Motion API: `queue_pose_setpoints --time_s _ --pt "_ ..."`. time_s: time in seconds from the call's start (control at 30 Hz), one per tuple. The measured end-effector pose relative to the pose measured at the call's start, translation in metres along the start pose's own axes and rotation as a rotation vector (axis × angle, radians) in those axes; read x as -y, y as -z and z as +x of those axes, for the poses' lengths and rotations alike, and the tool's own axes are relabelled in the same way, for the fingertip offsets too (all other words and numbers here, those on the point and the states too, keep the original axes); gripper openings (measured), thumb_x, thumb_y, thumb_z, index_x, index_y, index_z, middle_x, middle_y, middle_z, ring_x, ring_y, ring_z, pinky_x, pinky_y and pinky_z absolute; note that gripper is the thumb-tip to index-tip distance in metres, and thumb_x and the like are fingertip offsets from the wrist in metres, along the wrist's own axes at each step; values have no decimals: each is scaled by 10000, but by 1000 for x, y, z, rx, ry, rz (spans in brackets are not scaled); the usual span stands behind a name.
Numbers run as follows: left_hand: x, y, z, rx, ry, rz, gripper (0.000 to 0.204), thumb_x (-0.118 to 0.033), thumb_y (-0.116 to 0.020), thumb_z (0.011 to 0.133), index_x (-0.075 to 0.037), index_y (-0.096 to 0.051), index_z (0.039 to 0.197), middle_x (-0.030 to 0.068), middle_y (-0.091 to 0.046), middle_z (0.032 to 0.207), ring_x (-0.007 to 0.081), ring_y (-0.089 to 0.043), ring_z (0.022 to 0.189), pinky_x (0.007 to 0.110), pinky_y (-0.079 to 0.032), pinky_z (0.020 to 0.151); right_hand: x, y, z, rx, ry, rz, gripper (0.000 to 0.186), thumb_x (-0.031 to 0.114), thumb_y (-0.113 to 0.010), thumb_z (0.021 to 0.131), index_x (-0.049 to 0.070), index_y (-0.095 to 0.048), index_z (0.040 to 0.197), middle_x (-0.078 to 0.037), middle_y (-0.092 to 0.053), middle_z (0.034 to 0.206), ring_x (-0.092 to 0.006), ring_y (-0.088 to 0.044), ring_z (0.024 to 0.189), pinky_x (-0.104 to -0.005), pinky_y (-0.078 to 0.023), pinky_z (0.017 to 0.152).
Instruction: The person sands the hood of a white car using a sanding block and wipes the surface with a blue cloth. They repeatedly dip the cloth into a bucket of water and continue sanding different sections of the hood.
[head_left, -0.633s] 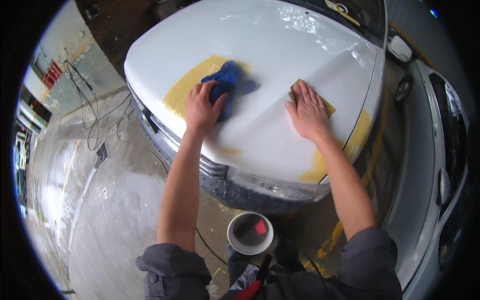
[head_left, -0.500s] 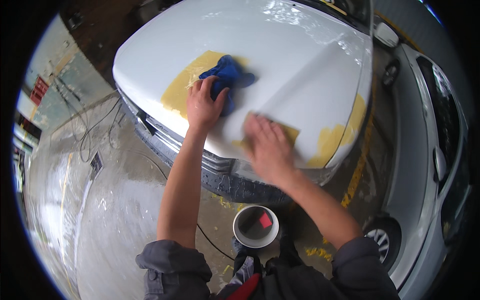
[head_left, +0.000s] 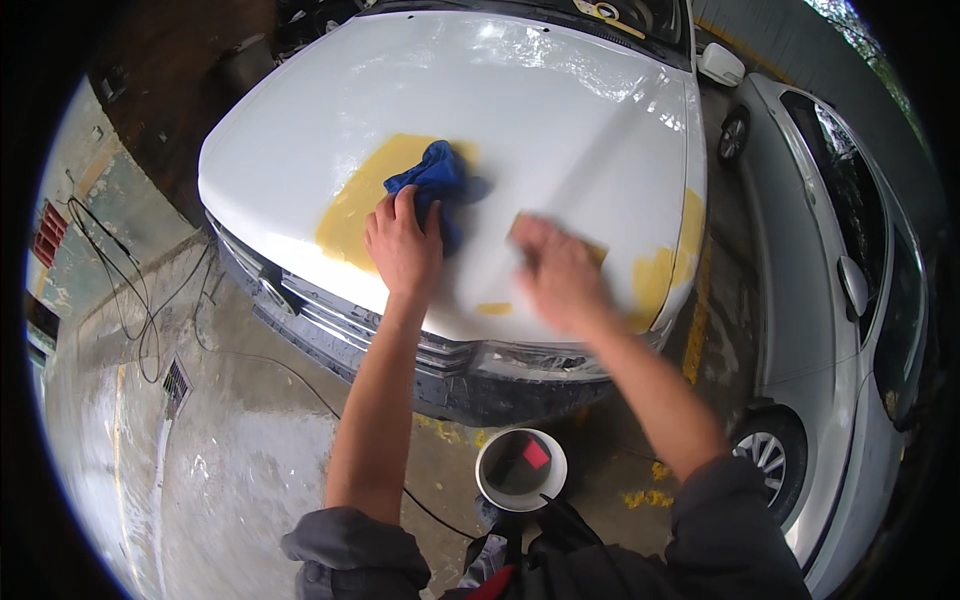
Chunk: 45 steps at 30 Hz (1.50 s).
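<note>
A white car hood [head_left: 290,140] spreads before me, with yellow filler patches [head_left: 350,215] on its front part and right edge. My left hand [head_left: 403,245] rests on the hood beside the large patch, its fingers closed on a crumpled blue cloth [head_left: 436,168]. To the right, my right hand [head_left: 565,280], blurred by motion, presses a tan sheet that looks like sandpaper [head_left: 598,253] against the hood. The sheet's corners stick out around the fingers; the rest is hidden under the hand.
At my feet stands a white bucket [head_left: 561,468] with dark contents and a red piece [head_left: 536,455] inside. A silver car [head_left: 815,300] is parked close on the right. A black hose [head_left: 300,378] crosses the wet concrete floor on the left.
The view has shifted, so more of the hood's far end and windshield shows. My right hand has moved with the sheet over the hood. My left hand stays at the blue cloth.
</note>
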<state>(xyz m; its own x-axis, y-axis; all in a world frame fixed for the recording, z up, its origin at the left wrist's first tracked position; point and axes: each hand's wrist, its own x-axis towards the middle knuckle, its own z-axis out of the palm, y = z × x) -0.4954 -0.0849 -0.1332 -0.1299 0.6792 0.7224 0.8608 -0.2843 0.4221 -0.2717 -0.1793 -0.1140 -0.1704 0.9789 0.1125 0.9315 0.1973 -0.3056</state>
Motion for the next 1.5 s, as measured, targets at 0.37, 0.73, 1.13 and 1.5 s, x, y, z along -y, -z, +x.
queue_pose_setpoints --time_s 0.37,0.73,1.13,1.5 --pt "4 -1 3 -42 91 52 386 -275 -737 969 -123 -649 1313 153 -636 1266 392 -587 1155 501 -467 1006 12 0 25 -37 62 89 532 389 -456 1100 71 -547 1518 -128 -459 1649 -300 -414 1526 -465 -298 1270" --pt "-8 -3 9 -9 128 1 416 -271 -766 938 -119 -644 1305 158 -616 1302 379 -574 1202 510 -449 1032 -31 11 60 -266 223 -42 429 290 -521 1077 32 -641 1398 -148 -603 1509 -317 -479 1468 -487 -373 1222" --pt "-12 -4 8 -40 116 3 412 -287 -760 946 -121 -650 1307 160 -639 1271 391 -590 1178 499 -462 1021 -31 16 78 -304 185 -91 432 252 -522 1073 7 -615 1418 -171 -602 1496 -352 -522 1434 -518 -356 1224" --pt "-5 -1 7 -39 122 1 414 -285 -766 939 -120 -645 1299 161 -641 1260 390 -589 1181 496 -463 1011 10 -18 34 -386 357 -34 355 231 -552 1054 17 -690 1302 -158 -612 1484 -348 -556 1371 -526 -451 1119"
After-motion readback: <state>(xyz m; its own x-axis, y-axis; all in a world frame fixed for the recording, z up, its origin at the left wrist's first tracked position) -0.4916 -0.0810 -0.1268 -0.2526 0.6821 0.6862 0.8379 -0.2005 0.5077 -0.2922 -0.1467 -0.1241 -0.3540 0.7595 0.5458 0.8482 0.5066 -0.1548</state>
